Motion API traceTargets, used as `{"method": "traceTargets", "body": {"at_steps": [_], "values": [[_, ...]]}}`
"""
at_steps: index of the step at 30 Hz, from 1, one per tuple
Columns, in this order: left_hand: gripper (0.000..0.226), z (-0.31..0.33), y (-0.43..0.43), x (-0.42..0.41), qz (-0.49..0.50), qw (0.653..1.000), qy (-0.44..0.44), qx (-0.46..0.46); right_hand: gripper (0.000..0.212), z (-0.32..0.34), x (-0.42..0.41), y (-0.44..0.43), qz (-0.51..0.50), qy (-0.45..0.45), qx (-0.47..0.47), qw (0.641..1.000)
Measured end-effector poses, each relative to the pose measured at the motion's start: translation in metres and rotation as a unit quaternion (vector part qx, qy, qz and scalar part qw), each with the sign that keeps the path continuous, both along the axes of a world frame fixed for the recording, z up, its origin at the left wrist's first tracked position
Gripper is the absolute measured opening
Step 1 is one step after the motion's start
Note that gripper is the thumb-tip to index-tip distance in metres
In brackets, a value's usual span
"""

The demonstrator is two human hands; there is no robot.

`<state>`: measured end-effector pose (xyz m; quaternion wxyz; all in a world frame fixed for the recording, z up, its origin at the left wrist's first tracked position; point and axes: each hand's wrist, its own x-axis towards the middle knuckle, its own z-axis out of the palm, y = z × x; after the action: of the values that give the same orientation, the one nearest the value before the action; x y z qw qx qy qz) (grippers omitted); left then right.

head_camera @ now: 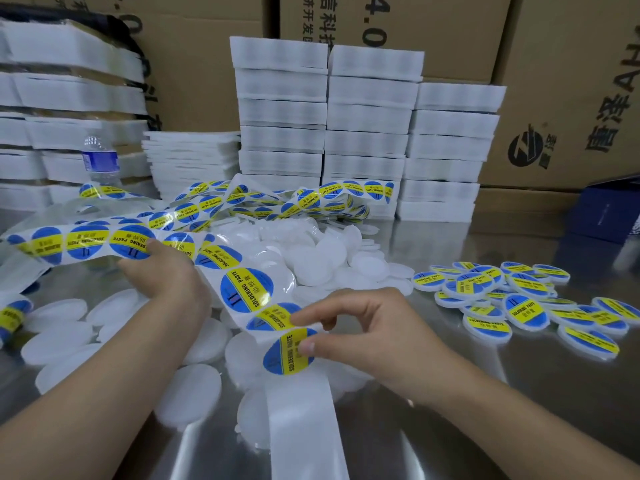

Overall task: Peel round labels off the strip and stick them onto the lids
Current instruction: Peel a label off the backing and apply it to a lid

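Observation:
A long white backing strip (pixel 242 282) carries round blue-and-yellow labels and runs from the tangled heap at the back down to the front edge. My left hand (pixel 166 275) grips the strip from below, thumb on a label. My right hand (pixel 353 327) pinches the edge of one round label (pixel 285 351) between thumb and forefinger, the label partly lifted off the strip. Bare white lids (pixel 311 258) lie heaped in the middle and spread under my arms. Lids with labels on them (pixel 526 306) lie in a pile at the right.
White stacked packs (pixel 367 133) stand behind the heap, with cardboard boxes (pixel 568 98) along the back. A water bottle (pixel 100 161) stands at the back left. A dark blue box (pixel 609 213) sits at the right edge of the steel table (pixel 485 393).

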<state>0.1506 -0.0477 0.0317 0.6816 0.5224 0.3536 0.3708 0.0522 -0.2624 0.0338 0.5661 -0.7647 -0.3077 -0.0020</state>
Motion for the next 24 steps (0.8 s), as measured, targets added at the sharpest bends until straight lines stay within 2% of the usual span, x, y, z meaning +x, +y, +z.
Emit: {"method": "traceTargets", "body": {"at_steps": [3,9,12,15,20,22,24], "values": [[0.046,0.004,0.001,0.002,0.014,0.999,-0.010,-0.035,0.028,0.000,0.001,-0.003,0.008,-0.017,0.018,1.000],[0.047,0.002,0.000,0.002,0.020,1.000,0.019,-0.010,0.024,0.000,0.006,-0.006,-0.018,-0.081,0.016,0.996],[0.047,0.000,0.003,0.006,0.022,1.000,0.013,-0.017,0.018,0.005,0.009,-0.014,0.008,-0.069,0.019,0.997],[0.050,0.001,0.003,0.003,0.014,1.000,0.028,0.002,0.017,0.012,0.009,-0.026,0.141,-0.025,-0.029,0.989],[0.049,-0.002,0.006,0.007,0.009,1.000,0.005,-0.028,0.017,0.017,0.019,-0.049,0.316,0.080,-0.094,0.941],[0.047,-0.007,0.006,0.007,-0.006,1.000,-0.005,-0.027,0.015,0.015,0.027,-0.057,0.349,0.126,-0.062,0.927],[0.046,-0.010,0.004,0.005,-0.010,1.000,-0.009,-0.006,0.022,0.010,0.038,-0.062,0.305,0.176,0.032,0.935]]}}
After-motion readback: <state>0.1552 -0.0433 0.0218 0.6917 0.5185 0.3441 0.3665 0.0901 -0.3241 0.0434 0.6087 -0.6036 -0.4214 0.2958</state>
